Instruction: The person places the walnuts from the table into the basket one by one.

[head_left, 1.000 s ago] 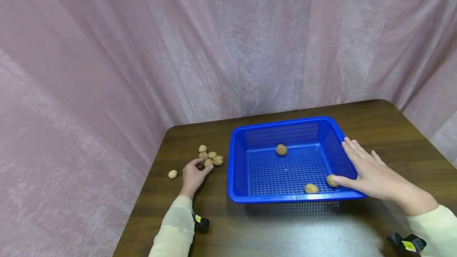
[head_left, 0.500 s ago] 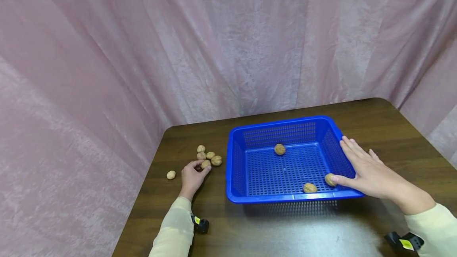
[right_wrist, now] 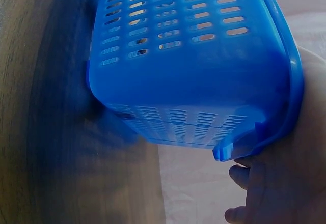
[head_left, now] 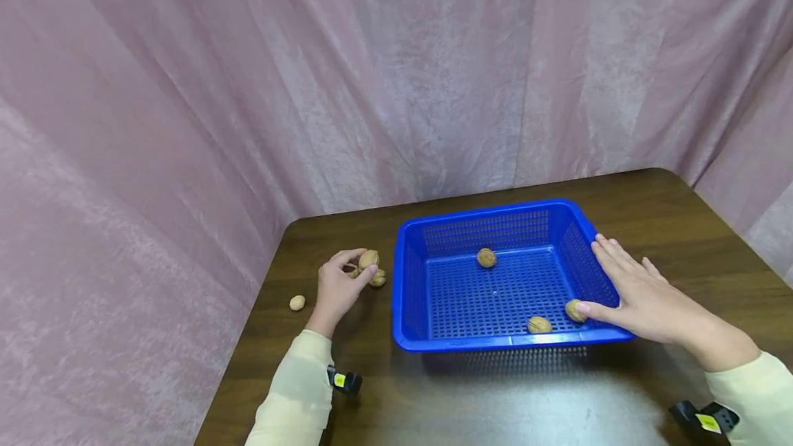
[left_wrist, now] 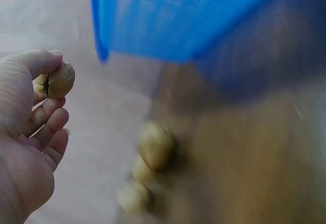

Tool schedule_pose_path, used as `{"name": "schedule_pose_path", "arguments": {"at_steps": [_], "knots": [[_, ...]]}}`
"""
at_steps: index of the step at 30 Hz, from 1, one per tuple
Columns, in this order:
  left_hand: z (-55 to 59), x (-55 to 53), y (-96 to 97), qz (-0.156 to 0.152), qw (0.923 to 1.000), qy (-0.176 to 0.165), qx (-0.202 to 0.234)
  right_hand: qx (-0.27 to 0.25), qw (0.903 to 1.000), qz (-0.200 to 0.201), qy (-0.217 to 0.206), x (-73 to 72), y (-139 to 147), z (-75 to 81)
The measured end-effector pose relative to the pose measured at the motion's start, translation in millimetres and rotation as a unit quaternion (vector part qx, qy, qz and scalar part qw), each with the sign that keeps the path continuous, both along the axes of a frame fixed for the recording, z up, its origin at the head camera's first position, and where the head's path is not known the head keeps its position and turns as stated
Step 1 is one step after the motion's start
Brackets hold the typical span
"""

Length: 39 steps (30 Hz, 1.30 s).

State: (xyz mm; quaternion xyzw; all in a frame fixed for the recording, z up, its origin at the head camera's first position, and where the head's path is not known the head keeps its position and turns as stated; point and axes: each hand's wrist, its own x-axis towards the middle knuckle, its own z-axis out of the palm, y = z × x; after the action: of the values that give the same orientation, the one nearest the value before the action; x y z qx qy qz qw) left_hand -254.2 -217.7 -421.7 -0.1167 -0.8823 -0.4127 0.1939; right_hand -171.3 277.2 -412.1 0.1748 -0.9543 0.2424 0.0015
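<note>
Walnut (head_left: 368,259) pinched between the thumb and fingers of the left hand (head_left: 339,288), raised over a small pile (head_left: 377,277) toward the left edge of a brown tabletop (head_left: 471,401). Half a second ago this nut lay against the near side of the pile with the fingertips on it; now it is up and apart from the others, so the pick itself looks done and the grip seems secure. The hand hides much of the pile; the left-wrist view shows three blurred nuts there. One lone nut (head_left: 297,303) lies by itself, nearer the tabletop's left edge.

Right of the pile stands a blue basket (head_left: 458,345), its far rim near the tabletop's far edge. Inside are three nuts: one toward the far wall (head_left: 486,258), one against the near wall (head_left: 540,325), and one in the near right corner (head_left: 574,309). That count has not changed.

The right hand (head_left: 644,298) is spread along the basket's right rim, thumb reaching inside to the corner nut; whether it presses that nut, I cannot tell.
</note>
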Motion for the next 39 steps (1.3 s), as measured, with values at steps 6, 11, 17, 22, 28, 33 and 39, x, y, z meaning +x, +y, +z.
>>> {"name": "schedule_pose_path", "arguments": {"at_steps": [6, 11, 17, 22, 28, 33, 39], "knots": [[45.6, -8.6, 39.7, -0.089, 0.9949, 0.027, -0.04, 0.001, 1.0, -0.002, -0.003, -1.1, 1.2, 2.4], [71.9, -17.7, 74.8, -0.143, 0.987, 0.029, -0.067, -0.003, 1.0, -0.005, -0.001, 0.7, 3.7, 1.2], [84.7, -32.1, 115.4, -0.188, 0.978, 0.03, -0.085, 0.0, 1.0, 0.001, 0.001, 1.2, 4.3, -1.5], [86.7, -48.3, 147.3, -0.221, 0.9707, 0.016, -0.093, 0.0, 1.0, 0.001, 0.005, 0.5, 5.4, -1.2], [72.5, -67.2, 177.4, -0.238, 0.9647, -0.023, -0.11, 0.002, 0.9999, 0.004, 0.01, -1.2, 6.3, -0.4], [47.2, -76.4, 185.7, -0.228, 0.9632, -0.058, -0.13, 0.002, 0.9999, 0.006, 0.009, -1.4, 5.6, -1.5], [21.9, -79.8, 183.9, -0.229, 0.956, -0.105, -0.151, 0.007, 0.9999, 0.01, 0.01, -1.5, 3.9, 0.3]]}}
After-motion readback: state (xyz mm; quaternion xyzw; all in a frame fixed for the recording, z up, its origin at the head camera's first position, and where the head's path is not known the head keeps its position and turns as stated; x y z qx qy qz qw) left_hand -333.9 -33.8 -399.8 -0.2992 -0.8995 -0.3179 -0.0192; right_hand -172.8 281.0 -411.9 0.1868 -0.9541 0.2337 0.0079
